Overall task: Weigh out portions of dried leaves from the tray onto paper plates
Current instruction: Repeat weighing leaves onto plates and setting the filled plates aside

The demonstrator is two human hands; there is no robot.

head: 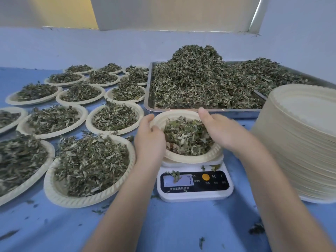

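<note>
both hands [149,137] round plate [183,158]

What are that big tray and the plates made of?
The tray looks like metal, probably stainless steel: silvery, shiny rim. The plate on the scale and the stack of plates look like moulded paper pulp: matte cream, ribbed rims.
</note>
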